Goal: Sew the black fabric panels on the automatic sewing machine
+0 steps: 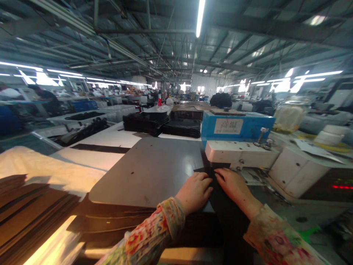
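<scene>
Floral sleeves point(150, 232), cut off below, lead to left hand point(195, 191) and right hand point(233, 184), fingers bent over black strip point(224, 209) beside the white machine head point(242, 154) — whether they pinch, I cannot tell.

Roofed with dark grey steel beams point(264, 27). Lit from above by a long white tube lamp point(200, 18) and, toward both sides, by rows of thin white lights point(22, 66). Closed at the far end by a pale ribbed wall point(205, 81), near small bright windows point(200, 88). Floored at left in dull grey-green point(23, 137), blurred.
</scene>
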The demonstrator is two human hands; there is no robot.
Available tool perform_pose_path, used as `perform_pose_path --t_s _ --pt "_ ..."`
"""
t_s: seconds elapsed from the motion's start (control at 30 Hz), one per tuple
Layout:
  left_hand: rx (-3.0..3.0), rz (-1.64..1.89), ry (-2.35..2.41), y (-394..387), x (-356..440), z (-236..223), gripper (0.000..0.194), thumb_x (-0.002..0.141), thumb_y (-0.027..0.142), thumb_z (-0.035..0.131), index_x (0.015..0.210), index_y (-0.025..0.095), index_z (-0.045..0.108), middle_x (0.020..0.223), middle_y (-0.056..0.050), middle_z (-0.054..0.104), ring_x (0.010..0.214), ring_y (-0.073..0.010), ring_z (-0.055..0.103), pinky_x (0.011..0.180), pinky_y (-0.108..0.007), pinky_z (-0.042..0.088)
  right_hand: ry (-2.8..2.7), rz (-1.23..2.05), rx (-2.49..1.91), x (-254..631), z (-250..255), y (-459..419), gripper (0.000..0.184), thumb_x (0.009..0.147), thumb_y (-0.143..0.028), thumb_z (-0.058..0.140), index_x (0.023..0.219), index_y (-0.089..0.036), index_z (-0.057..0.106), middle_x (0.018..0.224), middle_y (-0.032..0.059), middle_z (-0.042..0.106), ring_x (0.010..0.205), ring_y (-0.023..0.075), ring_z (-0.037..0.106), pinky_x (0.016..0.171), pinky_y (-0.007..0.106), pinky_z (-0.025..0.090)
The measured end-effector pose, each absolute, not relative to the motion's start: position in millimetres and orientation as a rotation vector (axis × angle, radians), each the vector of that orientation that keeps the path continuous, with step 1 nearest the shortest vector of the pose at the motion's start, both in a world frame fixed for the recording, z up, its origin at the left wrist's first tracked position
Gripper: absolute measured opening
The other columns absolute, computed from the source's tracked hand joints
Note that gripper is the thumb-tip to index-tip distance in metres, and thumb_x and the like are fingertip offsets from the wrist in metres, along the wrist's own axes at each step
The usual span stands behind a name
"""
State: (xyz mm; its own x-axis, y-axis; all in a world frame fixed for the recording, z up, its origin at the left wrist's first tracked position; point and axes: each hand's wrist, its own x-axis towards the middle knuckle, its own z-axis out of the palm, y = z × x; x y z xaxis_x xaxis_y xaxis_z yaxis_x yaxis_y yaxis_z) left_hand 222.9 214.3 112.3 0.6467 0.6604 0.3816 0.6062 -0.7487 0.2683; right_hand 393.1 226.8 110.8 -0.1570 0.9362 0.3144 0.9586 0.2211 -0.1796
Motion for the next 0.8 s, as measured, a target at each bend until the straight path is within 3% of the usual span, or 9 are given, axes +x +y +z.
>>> perform_pose_path --t_s 0.8 --pt "2.746 0.691 1.023 212.4 223.0 115.2 0.028 0.087 0.028 0.042 0.108 0.015 0.055 0.109 -0.008 0.055 0.1 -0.0188 0.048 0.091 -0.033 0.04 -2.151 -0.107 -1.756 392.6 111.2 225.6 0.029 0.085 -0.021 0.039 0.104 -0.016 0.061 0.1 0.0071 0.063 0.09 0.0186 0.059 0.079 0.027 0.043"
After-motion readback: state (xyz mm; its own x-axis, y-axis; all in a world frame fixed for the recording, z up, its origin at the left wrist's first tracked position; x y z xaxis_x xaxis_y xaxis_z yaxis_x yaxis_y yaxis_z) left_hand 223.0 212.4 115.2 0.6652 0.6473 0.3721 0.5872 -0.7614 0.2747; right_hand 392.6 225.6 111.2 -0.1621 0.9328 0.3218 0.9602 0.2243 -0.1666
